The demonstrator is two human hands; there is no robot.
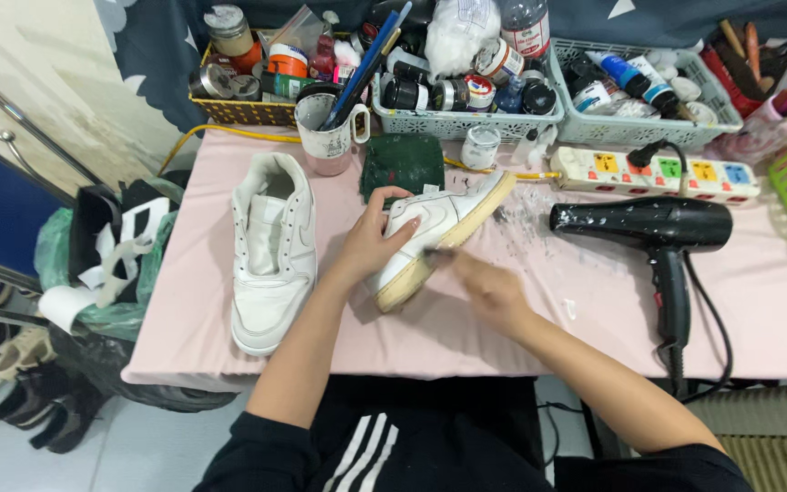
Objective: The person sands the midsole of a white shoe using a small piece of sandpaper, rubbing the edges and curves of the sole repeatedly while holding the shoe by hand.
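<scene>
Near front edge of pink table [594, 319]: right hand [489, 287], blurred, at tilted white sneaker [434, 232] sole; grip unclear. Left hand [371, 241] clasps sneaker upper. Second sneaker [270, 251] flat toward left edge. Black hair dryer [658, 228] right. Power strip [658, 173], mug [330, 137], baskets [466, 123] along far edge.

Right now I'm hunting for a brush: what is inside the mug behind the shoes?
The mug holds several long handles, blue and dark, leaning right. Their lower ends are hidden inside, so whether they are brushes cannot be told.
</scene>
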